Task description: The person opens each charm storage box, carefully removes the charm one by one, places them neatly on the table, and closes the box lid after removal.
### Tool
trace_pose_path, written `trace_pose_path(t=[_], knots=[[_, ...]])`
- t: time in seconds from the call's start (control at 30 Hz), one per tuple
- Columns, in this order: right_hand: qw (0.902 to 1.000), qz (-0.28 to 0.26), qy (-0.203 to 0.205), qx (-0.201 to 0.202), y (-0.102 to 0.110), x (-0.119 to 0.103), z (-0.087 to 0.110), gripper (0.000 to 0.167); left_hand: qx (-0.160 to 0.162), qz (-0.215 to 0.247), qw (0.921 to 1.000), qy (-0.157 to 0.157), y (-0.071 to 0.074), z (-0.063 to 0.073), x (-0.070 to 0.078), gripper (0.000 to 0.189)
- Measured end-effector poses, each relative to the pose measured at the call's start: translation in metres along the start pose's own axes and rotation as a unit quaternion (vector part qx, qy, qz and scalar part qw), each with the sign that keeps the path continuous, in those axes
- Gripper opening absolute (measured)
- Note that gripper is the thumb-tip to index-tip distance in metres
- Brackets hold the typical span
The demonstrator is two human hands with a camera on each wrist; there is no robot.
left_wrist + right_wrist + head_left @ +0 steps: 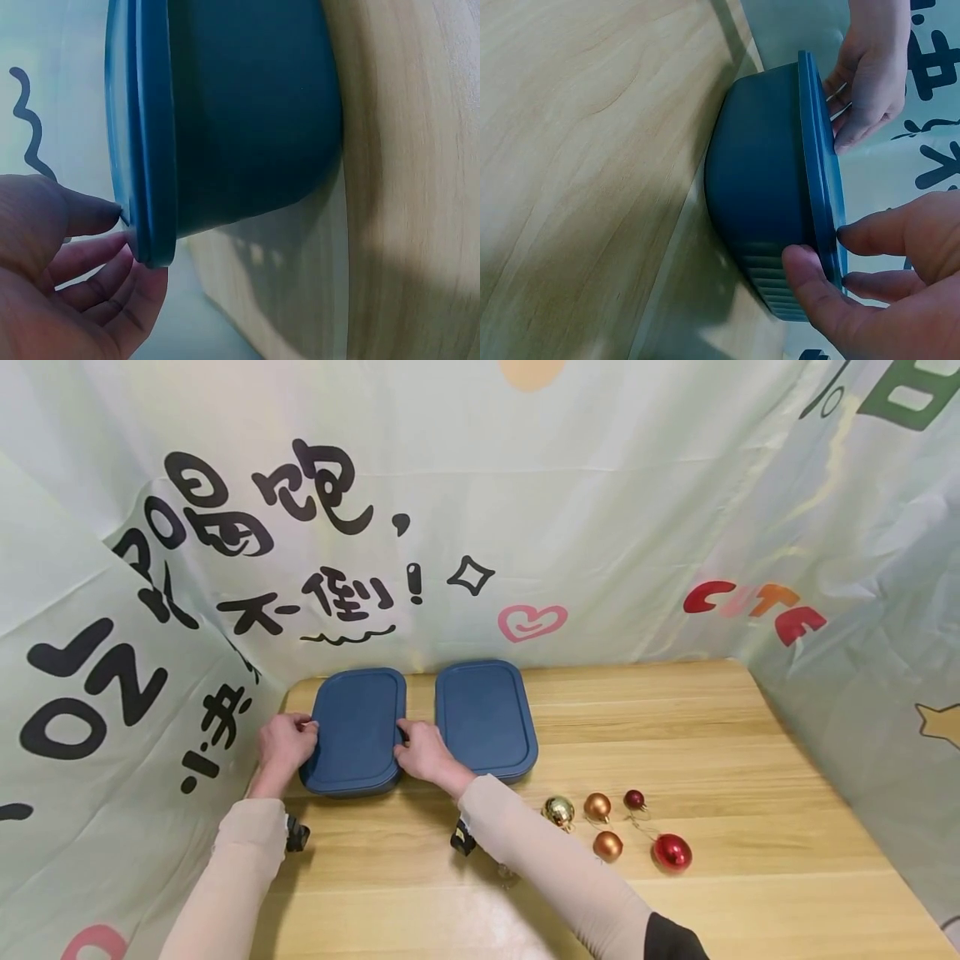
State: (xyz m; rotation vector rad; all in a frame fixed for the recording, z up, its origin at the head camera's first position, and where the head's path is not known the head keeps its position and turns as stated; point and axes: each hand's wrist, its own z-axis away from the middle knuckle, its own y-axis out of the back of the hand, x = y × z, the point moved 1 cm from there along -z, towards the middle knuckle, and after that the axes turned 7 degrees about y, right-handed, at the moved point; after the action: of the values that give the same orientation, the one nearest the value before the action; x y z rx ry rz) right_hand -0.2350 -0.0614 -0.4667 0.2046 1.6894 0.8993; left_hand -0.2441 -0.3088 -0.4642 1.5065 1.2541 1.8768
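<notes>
A blue lidded food container (352,735) stands at the back left of the table, its lid (154,135) lying flat over the box. At its left edge my left hand (287,742) pinches the lid rim, thumb on top and fingers curled below, as the left wrist view shows. My right hand (426,750) grips the opposite edge; in the right wrist view its thumb (804,262) presses the side under the rim while fingers lie on the lid's top. The box walls (761,157) rest on the wood.
A second blue lidded container (486,718) stands just right of the first. Several Christmas baubles lie beyond my right forearm: a gold one (558,811), copper ones (597,807), a large red one (672,852) and a small dark red one (634,799). Printed cloth (615,527) walls the table.
</notes>
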Motion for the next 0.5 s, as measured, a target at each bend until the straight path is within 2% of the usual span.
trace_pose_path(t=[0.5], knots=[[0.9998,0.006,-0.012,0.017,-0.0023,0.0039,-0.0049,0.056,-0.009,0.001,1.0,-0.004,0.0008,-0.0006,-0.0019,0.036]])
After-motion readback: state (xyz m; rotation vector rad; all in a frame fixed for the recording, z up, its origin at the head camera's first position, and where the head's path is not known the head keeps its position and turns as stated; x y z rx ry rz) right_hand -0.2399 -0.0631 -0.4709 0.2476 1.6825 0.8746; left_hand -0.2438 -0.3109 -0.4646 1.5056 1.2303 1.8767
